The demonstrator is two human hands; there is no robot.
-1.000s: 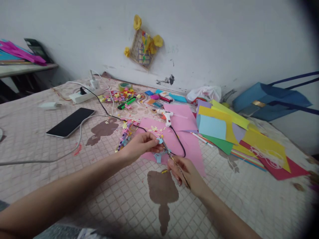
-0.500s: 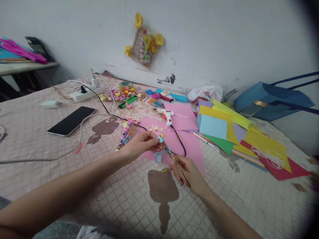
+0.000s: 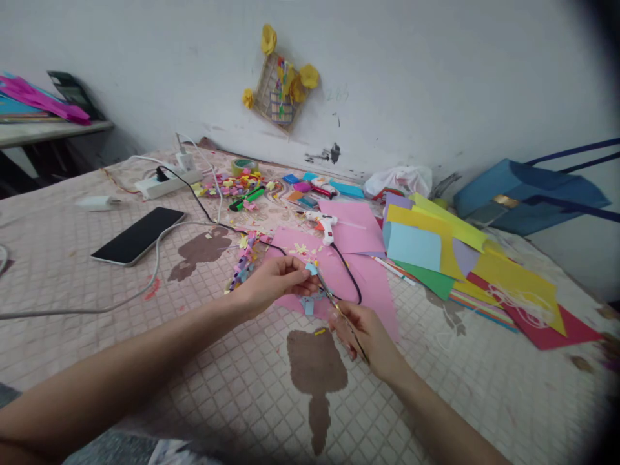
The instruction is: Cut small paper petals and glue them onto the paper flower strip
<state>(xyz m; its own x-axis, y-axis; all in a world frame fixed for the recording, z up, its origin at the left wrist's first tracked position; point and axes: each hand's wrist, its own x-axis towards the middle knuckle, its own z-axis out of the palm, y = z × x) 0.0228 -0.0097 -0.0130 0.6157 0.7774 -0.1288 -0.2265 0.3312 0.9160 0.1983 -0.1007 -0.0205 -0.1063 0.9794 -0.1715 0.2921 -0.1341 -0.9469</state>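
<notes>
A small light-blue paper piece (image 3: 311, 268) is pinched between the fingertips of my left hand (image 3: 285, 279). My right hand (image 3: 361, 336) is closed round a thin metal tool (image 3: 334, 298) that looks like tweezers or narrow scissors; its tip meets the blue piece. Below both hands lies a pink sheet (image 3: 375, 294), with light-blue scraps (image 3: 309, 306) under my left fingers and pale yellow bits (image 3: 300, 249) just beyond. A white glue gun (image 3: 327, 227) rests behind the hands, its black cord curving over the pink sheet.
Left are a phone (image 3: 139, 236), a power strip (image 3: 167, 185) and loose cables. A decorated strip (image 3: 246, 258) lies beside my left wrist. Coloured papers (image 3: 414, 247) and a blue bag (image 3: 523, 197) are at right. Tape (image 3: 245, 167) and small paper flowers (image 3: 227, 185) lie behind.
The blue piece has tilted slightly at my left fingertips. Both hands keep nearly the same place and hold.
</notes>
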